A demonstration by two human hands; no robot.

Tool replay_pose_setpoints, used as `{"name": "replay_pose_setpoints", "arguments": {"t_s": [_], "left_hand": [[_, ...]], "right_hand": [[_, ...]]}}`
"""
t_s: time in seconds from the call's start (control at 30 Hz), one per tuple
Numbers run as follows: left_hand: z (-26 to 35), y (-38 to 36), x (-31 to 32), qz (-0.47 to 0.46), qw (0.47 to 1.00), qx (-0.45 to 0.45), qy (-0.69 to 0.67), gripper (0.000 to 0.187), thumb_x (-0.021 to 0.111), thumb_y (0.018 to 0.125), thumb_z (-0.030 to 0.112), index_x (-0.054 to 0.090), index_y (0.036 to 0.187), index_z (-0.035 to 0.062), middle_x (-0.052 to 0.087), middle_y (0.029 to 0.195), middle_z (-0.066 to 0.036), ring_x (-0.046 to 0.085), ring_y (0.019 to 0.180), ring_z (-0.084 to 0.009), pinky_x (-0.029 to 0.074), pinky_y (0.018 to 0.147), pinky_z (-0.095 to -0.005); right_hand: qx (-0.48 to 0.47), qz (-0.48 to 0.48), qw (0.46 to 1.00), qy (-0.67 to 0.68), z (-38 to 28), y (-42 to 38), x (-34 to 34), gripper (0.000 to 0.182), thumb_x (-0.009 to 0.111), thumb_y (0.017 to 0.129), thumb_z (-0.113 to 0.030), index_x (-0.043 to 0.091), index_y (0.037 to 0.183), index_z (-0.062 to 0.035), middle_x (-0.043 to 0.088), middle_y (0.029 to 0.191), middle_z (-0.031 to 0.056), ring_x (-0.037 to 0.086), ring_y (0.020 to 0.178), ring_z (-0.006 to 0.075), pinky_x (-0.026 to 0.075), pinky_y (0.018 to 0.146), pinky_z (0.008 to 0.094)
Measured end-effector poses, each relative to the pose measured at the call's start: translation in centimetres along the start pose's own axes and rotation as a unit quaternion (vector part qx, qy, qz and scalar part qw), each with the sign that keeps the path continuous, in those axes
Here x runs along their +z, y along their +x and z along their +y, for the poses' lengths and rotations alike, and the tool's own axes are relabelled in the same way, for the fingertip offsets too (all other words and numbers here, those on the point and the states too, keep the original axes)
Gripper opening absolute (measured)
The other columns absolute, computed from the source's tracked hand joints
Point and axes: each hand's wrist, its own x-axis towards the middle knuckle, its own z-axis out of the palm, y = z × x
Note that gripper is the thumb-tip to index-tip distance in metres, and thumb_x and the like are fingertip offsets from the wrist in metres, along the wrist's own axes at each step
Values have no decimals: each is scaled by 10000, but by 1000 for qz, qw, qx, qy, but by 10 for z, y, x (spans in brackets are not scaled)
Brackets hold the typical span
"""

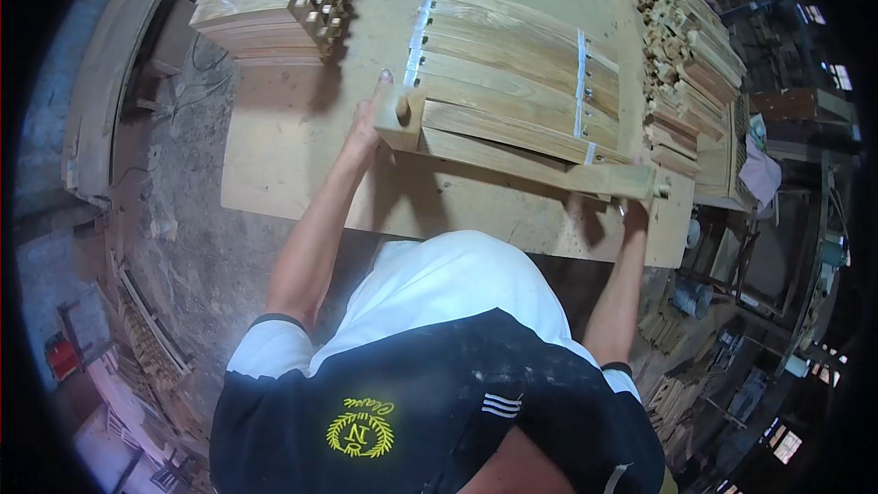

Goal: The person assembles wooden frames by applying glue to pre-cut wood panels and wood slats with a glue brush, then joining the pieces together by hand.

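Note:
A wooden frame piece [503, 163], a long rail with a thicker block at each end, is held at the near side of the worktable. My left hand [370, 114] grips its left end block [400, 117], thumb pointing up along the side. Around the right end block [626, 181], my right hand [635, 207] is closed from below, its fingers partly hidden by the wood. Just beyond the rail lie flat boards [503, 50] side by side, with whitish strips and small dark holes near both ends.
The worktable [265, 155] carries a stack of slotted wooden parts [265, 14] at the back left. A pile of cut wood pieces [686, 64] lines its right side. A pink cloth [761, 169] hangs at the right.

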Motion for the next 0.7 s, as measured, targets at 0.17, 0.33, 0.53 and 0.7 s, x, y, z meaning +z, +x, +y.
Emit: {"name": "replay_pose_setpoints", "arguments": {"t_s": [0.17,0.33,0.53,0.7], "left_hand": [[18,-17,-2,-8,998,-6,-67,974,418,912,773,649,1125,-148,710,1016,-209,691,901,-234,537,874,-365],[60,-37,9,70,989,120,-53,893,427,950,714,662,1141,-126,702,1115,-195,667,1034,-226,465,984,-349],[83,-65,18,36,900,360,-245,763,375,1005,638,642,1163,-59,683,1186,-209,617,1171,-274,428,1054,-407],[83,-80,28,61,814,511,-269,770,365,988,672,611,1141,-41,631,1270,-246,608,1184,-324,412,1089,-468]], "right_hand": [[42,83,959,-266,-106,20,2,476,581,1005,-448,720,977,7,622,763,15,536,687,130,475,659,322],[18,123,988,-88,-120,28,1,419,579,1018,-413,698,1010,-11,650,859,22,573,765,137,470,685,310],[41,187,955,227,-163,31,-3,436,641,974,-430,614,1151,-32,636,1073,99,627,1024,215,532,883,418],[64,250,905,338,-185,50,-12,320,723,909,-355,624,975,-59,660,981,91,662,928,228,550,847,420]]}}
